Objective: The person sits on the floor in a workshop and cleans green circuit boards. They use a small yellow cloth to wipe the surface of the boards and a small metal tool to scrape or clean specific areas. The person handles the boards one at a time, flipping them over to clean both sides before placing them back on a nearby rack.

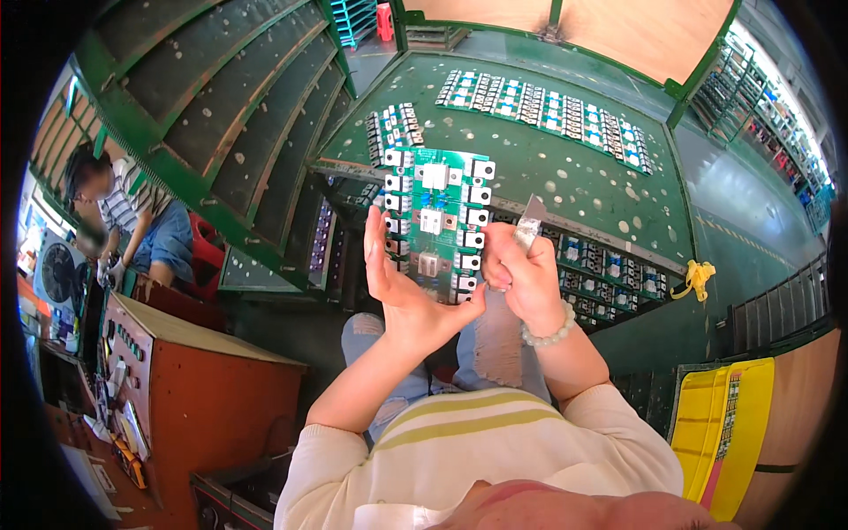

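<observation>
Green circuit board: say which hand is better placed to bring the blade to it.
Probably the right hand: it grips the metal blade beside the green circuit board, while the left hand supports the board.

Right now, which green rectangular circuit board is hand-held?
The circuit board in the left hand; the others, like those on the green white-spotted table, touch neither hand.

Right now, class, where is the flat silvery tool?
In the head view, right of centre, the flat silvery tool sticks up from the person's right hand, just right of the green circuit board.
</observation>
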The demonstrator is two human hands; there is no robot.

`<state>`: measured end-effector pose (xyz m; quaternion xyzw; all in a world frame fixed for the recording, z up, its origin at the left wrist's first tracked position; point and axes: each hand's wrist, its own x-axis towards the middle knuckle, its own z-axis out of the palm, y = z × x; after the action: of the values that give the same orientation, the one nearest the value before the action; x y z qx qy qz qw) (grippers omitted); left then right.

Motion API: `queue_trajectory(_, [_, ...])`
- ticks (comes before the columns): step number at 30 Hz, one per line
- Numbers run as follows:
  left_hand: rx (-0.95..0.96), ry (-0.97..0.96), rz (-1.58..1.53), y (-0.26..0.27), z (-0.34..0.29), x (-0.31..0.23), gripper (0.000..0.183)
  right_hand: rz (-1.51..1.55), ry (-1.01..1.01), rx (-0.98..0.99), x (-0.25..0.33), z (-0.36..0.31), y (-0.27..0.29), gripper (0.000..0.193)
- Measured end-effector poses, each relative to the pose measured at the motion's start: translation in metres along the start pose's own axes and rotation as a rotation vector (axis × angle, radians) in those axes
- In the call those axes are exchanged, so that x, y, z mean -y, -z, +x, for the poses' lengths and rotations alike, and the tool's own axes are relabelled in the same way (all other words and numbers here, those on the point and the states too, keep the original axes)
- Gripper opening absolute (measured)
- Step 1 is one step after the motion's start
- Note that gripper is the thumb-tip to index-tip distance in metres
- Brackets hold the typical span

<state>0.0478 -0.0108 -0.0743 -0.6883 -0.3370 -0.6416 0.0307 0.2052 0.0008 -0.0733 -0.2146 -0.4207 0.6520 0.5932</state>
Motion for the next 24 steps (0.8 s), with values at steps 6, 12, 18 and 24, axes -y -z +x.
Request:
queue_trajectory(6, [-0.001, 0.115, -0.019, 0.032, -0.016, -0.023, 0.123, -0.293, 0.221, -0.12, -0.005, -0.009, -0.04, 0.014])
queue_trajectory(12, [0.031, 0.581, -0.784, 0.07, -0.023, -0.013, 0.073, -0.317, 0.121, -0.093, 0.002, -0.018, -0.051, 0.016])
queue_trajectory(18, [-0.146, 1.043, -1.063, 0.075, -0.039, -0.033, 0.028, -0.237, -0.087, 0.016, 0.004, -0.027, -0.057, 0.019])
queue_trajectory(24, [-0.155, 1.129, -1.04, 0.069, -0.033, -0.041, 0.027, -0.425, -0.037, -0.039, 0.006, -0.027, -0.048, 0.016])
